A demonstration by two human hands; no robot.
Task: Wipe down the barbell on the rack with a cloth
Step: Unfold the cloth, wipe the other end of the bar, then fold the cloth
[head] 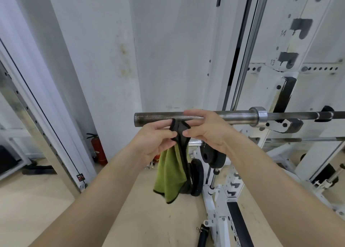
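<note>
A steel barbell lies horizontally on the white rack, its bare sleeve end pointing left. Just below the sleeve, a green cloth with black trim hangs down. My left hand pinches the cloth's black top edge between thumb and fingers. My right hand is right of it, fingers stretched over the sleeve and along the cloth's upper edge, thumb near the trim. Whether the right hand actually grips the cloth is unclear.
Black weight plates lean at the rack's base under the cloth. A red fire extinguisher stands by the white wall. A mirror frame runs along the left. Another bar sits lower on the rack.
</note>
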